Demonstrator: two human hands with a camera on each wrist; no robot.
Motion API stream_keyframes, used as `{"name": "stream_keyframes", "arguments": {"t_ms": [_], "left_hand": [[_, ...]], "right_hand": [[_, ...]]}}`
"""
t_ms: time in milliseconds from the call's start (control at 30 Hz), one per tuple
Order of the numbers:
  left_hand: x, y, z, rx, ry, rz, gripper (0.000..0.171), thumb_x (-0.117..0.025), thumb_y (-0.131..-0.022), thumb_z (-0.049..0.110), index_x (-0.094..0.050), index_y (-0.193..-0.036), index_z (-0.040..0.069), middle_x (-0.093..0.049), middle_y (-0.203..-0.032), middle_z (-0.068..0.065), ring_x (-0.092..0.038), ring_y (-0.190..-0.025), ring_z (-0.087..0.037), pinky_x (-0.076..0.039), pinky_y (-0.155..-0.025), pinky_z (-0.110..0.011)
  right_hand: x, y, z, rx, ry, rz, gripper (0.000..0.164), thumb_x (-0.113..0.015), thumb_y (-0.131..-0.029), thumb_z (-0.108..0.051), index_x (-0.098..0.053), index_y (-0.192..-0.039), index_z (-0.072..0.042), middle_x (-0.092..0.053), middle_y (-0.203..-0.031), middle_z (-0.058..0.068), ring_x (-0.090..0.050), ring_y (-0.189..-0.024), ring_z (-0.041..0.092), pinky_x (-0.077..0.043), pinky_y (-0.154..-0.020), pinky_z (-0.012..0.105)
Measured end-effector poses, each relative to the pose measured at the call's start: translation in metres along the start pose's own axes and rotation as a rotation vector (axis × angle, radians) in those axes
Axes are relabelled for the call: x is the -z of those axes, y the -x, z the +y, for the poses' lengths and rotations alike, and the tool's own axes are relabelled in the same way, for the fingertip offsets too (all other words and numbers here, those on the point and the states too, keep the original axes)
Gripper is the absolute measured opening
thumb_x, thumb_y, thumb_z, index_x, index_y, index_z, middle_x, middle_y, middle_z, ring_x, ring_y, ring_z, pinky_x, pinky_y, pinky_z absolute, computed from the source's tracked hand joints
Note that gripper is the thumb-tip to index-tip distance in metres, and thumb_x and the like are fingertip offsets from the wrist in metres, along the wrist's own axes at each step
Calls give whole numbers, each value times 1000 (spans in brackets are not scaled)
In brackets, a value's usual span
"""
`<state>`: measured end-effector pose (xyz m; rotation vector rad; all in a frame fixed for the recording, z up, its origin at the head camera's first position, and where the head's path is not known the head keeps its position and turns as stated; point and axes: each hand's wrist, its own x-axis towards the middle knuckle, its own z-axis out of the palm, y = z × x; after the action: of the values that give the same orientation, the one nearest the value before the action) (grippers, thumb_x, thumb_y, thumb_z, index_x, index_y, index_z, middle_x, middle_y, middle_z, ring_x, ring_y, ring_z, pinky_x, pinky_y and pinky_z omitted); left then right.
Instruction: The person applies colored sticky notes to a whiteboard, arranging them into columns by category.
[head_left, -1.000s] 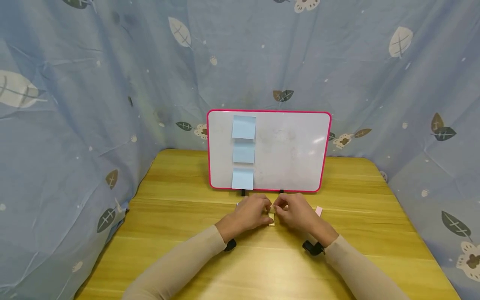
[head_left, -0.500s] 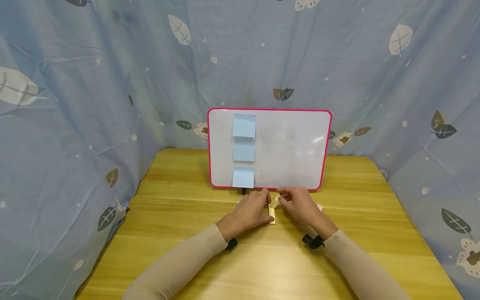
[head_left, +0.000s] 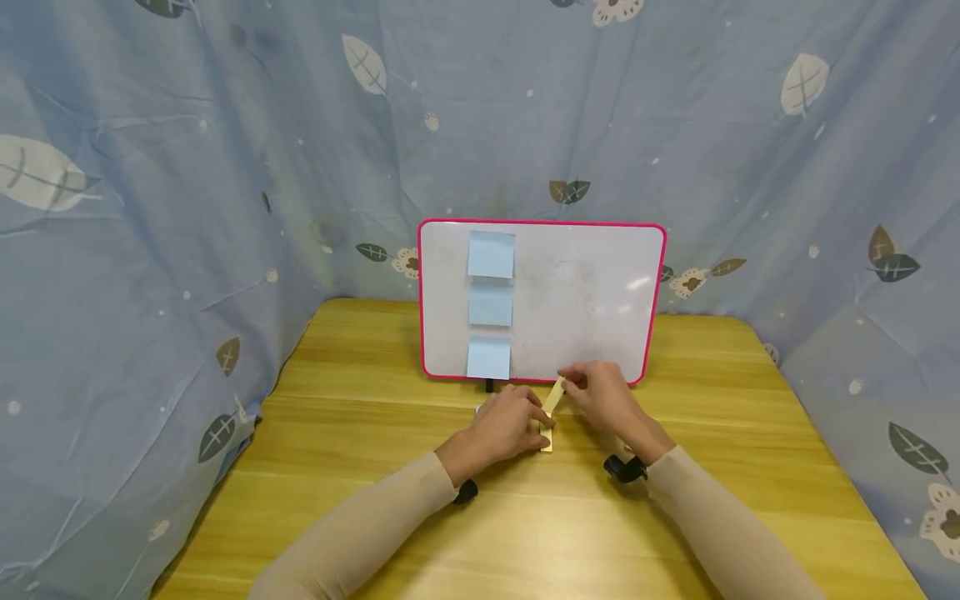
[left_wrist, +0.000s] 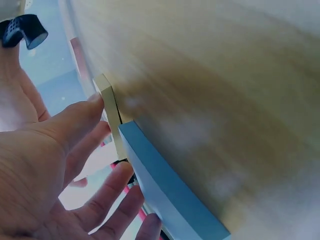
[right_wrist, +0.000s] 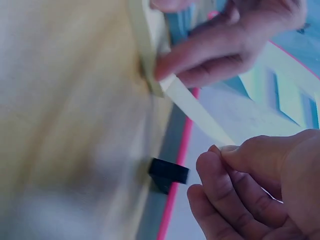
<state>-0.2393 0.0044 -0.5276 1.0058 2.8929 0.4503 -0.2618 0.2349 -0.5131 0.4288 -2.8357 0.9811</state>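
A narrow yellow sticky note pad [head_left: 547, 432] lies on the table before the whiteboard. My left hand [head_left: 498, 427] holds it down, the thumb near its close end and the index finger near its far end, pressing on its top. My right hand [head_left: 606, 402] pinches the free end of a yellow sticky note [head_left: 555, 395] between thumb and fingertips. In the right wrist view the strip slants up from the pad, its lower end still at the pad under the left index finger. A blue sticky note pad [left_wrist: 167, 182] sits beside my left fingers, mostly hidden in the head view.
A whiteboard [head_left: 585, 300] with a pink frame stands behind the hands on black feet [right_wrist: 167, 172]. Three blue notes [head_left: 491, 306] hang in a column on its left part. A pink pad [left_wrist: 78, 56] lies farther right. Patterned curtains [head_left: 480, 108] surround the table.
My right hand has moved up and away toward the whiteboard, peeling the yellow note from the pad into a longer raised strip. My left hand stays at the pad, its index finger now lower on it.
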Motion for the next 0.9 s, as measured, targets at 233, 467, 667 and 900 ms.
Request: {"name": "stream_keyframes", "arguments": {"t_ms": [233,467,667,900], "left_hand": [[-4,4,0,-18,-1,10,26,-95,-100,44,-93,-125,34,-77,-145,1,-69,-129,-24,-61,-95,-41],[0,4,2,-23,6,11,26,-93,-103,43,-92,-127,32,-75,-151,-1,-69,-136,-26,-61,-101,-46],[13,-1,-2,-84,58,98,26,-88,-107,36,-91,-130,22,-79,-142,-2,-75,-132,-25,-65,-104,-46],[44,-15,-14,-162,154,263,23,-82,-112,28,-89,-130,15,-82,-132,-4,-79,-122,-24,-67,-105,-41]], "right_hand": [[19,-4,-2,47,-42,197,19,-79,-111,-9,-89,-126,-3,-91,-112,15,-88,-95,33,-71,-81,43],[31,-15,-12,109,-153,377,12,-82,-109,-10,-91,-117,-9,-90,-106,11,-86,-88,30,-57,-80,10],[34,-28,-18,162,-250,479,12,-84,-110,-14,-89,-117,-7,-91,-103,12,-88,-83,18,-57,-74,7],[40,-44,-31,244,-350,575,12,-84,-109,-11,-89,-119,-7,-91,-113,14,-88,-95,5,-62,-83,9]]}}
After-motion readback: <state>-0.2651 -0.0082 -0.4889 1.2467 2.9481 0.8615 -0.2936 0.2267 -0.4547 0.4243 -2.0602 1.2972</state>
